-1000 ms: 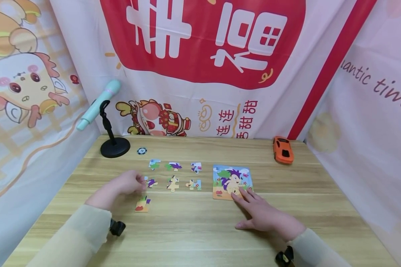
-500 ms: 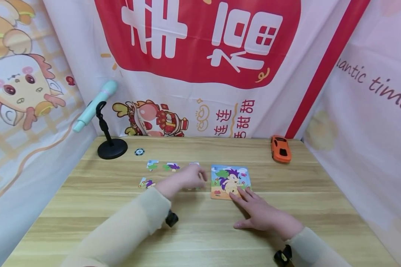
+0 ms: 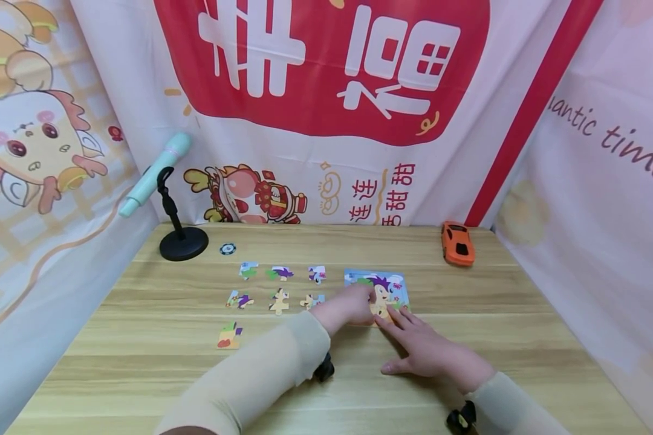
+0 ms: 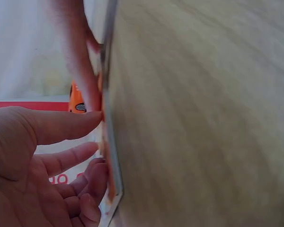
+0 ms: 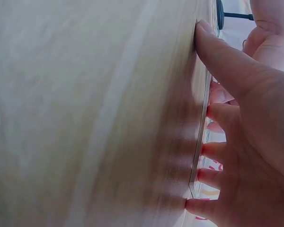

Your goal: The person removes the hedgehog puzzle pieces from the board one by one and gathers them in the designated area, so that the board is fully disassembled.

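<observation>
A square jigsaw puzzle (image 3: 396, 284) with a purple-haired cartoon hedgehog lies on the table. Over its left part reaches my left hand (image 3: 350, 304), thumb and index fingertips right at the puzzle's surface and a little apart. The other fingers of that hand curl in the left wrist view. My right hand (image 3: 427, 347) rests with spread fingers at the puzzle's lower right, its thumb on the table. Left of the puzzle lie several loose jigsaw pieces in rows, among them a piece with a red shape (image 3: 228, 337) nearest me and a hedgehog-face piece (image 3: 279, 301).
At the back left, a black stand (image 3: 184, 243) holds a mint-green microphone (image 3: 158, 175). A round chip (image 3: 227, 249) lies beside its base. An orange toy car (image 3: 458, 243) is at the back right. Printed cloths (image 3: 315, 139) hang behind the wooden table (image 3: 114, 350).
My left hand has moved right, from the loose pieces across to the puzzle, uncovering the pieces it passed over. The right hand has stayed in place on the puzzle.
</observation>
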`<action>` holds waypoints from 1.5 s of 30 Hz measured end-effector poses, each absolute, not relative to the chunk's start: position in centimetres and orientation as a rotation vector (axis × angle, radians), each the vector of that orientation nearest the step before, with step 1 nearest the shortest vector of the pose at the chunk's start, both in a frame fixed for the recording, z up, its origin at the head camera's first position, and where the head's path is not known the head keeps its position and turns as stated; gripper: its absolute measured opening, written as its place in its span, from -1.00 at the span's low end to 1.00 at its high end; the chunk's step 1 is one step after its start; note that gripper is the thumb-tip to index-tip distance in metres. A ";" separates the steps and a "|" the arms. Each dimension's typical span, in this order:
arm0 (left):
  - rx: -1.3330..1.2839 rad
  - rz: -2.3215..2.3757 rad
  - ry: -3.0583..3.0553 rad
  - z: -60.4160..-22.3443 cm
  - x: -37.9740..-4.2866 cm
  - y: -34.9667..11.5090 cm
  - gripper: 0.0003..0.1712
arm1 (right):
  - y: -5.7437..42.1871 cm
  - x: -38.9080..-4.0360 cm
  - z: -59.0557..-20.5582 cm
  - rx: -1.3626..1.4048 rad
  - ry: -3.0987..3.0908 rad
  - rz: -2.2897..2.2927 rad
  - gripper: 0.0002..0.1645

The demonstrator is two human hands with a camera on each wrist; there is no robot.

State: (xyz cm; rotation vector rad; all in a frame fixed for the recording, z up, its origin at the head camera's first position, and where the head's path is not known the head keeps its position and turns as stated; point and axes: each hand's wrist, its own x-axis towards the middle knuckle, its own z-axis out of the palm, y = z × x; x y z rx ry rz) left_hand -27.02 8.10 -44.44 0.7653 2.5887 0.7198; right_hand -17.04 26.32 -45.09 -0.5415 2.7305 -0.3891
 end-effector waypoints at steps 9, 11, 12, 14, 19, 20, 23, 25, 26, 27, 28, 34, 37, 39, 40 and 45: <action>0.729 0.761 2.584 -44.8 -27.3 8.2 -0.65 | 27.2 -17.0 -45.1 -0.560 2.741 -0.486 0.09; 0.719 0.769 2.584 -44.8 -27.2 8.2 -0.66 | 27.7 -16.9 -45.2 -0.573 2.747 -0.500 0.10; 0.710 0.775 2.580 -44.8 -27.2 8.1 -0.67 | 27.9 -16.8 -45.1 -0.566 2.749 -0.508 0.10; 0.704 0.789 2.574 -44.9 -27.3 8.2 -0.67 | 28.5 -16.7 -45.1 -0.556 2.755 -0.504 0.11; 0.701 0.798 2.571 -44.8 -27.3 8.3 -0.68 | 29.5 -16.5 -45.0 -0.537 2.737 -0.537 0.08; 0.699 0.798 2.568 -44.8 -27.3 8.3 -0.68 | 29.6 -16.5 -45.0 -0.542 2.730 -0.547 0.07; 0.697 0.799 2.560 -44.8 -27.4 8.3 -0.69 | 29.8 -16.5 -45.1 -0.563 2.714 -0.559 0.03; 0.694 0.805 2.556 -44.9 -27.4 8.4 -0.68 | 29.9 -16.5 -45.0 -0.560 2.706 -0.563 0.02; 0.691 0.809 2.555 -45.0 -27.5 8.4 -0.68 | 29.9 -16.5 -44.9 -0.555 2.702 -0.563 0.02; 0.687 0.814 2.554 -45.1 -27.5 8.4 -0.67 | 29.9 -16.6 -44.8 -0.548 2.698 -0.561 0.01; 0.683 0.819 2.554 -45.1 -27.5 8.4 -0.66 | 29.9 -16.6 -44.8 -0.542 2.695 -0.558 0.01; 0.652 0.913 2.534 -45.3 -27.5 8.1 -0.69 | 29.7 -16.5 -44.5 -0.530 2.686 -0.538 0.01; 0.646 0.997 2.518 -45.3 -27.6 7.8 -0.78 | 29.7 -16.4 -44.5 -0.533 2.690 -0.535 0.02; 0.637 1.057 2.508 -45.3 -27.7 7.4 -0.83 | 29.7 -16.4 -44.5 -0.533 2.695 -0.531 0.02; 0.634 1.077 2.505 -45.3 -27.8 7.2 -0.84 | 29.7 -16.4 -44.6 -0.534 2.696 -0.529 0.02; 0.621 1.136 2.501 -44.4 -28.1 5.3 -0.87 | 29.7 -16.4 -44.7 -0.520 2.702 -0.516 0.02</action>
